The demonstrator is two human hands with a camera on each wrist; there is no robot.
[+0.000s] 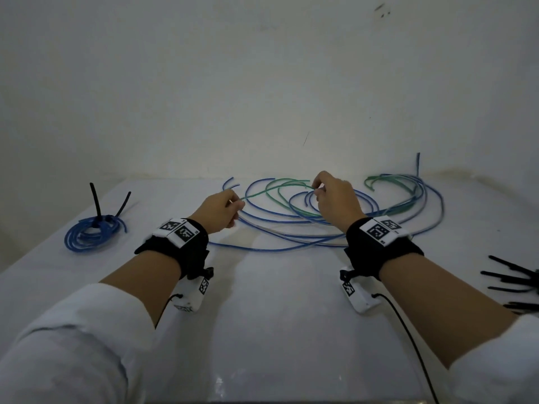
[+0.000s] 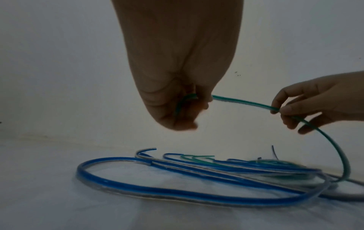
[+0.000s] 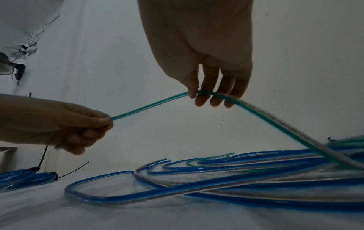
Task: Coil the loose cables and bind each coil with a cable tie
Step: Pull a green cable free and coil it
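- Green cable (image 1: 271,189) lifted off the desk (image 1: 277,301), stretched between both hands.
- Writing: none readable. Black-and-white square marker tags (image 1: 379,228) on both black wrist bands and on the small white units under the wrists; patterns only, no text.
- Left hand (image 1: 217,209): fingers curled, pinching the green cable near its free end; in the left wrist view a short tail bends back inside the fist.
- Right hand (image 1: 335,196): thumb and fingertips pinch the same cable further along; beyond it the cable arcs down into the pile.
- Loose cables (image 1: 306,237), blue and green, sprawl in wide overlapping loops on the desk just beyond and below both hands; some look half clear, though blur makes that uncertain.
- Blue coil (image 1: 90,233) lies at far left, well apart from the hands, bound with black cable ties (image 1: 96,205) whose tails stick up.
- Spare black ties (image 1: 513,282) fan out at the right edge of the desk.
- Desk is white and slightly glossy; plain white wall (image 1: 262,83) behind, with a few dark marks. White sleeves on both forearms.
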